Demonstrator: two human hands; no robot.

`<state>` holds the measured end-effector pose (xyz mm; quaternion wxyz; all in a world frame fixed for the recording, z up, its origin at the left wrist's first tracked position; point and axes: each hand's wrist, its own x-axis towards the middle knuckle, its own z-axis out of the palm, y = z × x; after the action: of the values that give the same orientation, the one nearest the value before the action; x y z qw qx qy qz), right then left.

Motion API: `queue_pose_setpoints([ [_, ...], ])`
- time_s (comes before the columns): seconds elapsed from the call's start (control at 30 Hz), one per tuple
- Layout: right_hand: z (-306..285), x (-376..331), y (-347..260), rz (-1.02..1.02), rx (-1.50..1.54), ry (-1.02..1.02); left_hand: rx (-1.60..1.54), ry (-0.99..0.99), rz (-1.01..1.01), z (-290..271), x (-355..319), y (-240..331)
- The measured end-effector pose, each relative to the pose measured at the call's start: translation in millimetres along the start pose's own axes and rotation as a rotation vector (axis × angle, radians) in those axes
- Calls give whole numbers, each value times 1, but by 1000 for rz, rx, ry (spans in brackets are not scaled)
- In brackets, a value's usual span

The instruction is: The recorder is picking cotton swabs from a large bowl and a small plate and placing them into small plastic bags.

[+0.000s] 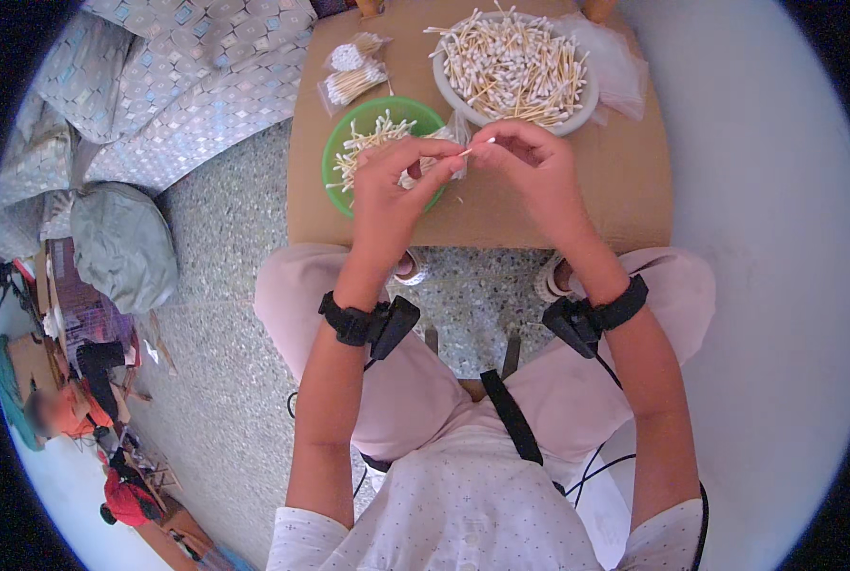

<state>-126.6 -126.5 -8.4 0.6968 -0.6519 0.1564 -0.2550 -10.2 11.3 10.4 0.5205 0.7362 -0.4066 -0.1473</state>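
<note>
White bowl [589, 103] at the table's [634, 205] far edge, heaped with wooden-stemmed cotton swabs [511, 62]. Green plate [335, 143] toward the left edge, a thinner scatter of swabs on it. Two small filled bags [354, 71] sit at the far left corner. Left hand [392, 186] is clenched around a small clear bag [455, 133] above the plate. Right hand [530, 167], just beside it, pinches a single swab [477, 146] between fingertips, its tip pointing at the bag's mouth near the table's middle.
</note>
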Motion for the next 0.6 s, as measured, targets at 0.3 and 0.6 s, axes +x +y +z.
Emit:
queue_pose_setpoints([
  [0.3, -9, 9, 4, -156, -134, 289, 361, 52, 326, 6, 4, -20],
  [0.6, 3, 7, 7, -74, -101, 421, 290, -116, 151, 16, 2, -25],
])
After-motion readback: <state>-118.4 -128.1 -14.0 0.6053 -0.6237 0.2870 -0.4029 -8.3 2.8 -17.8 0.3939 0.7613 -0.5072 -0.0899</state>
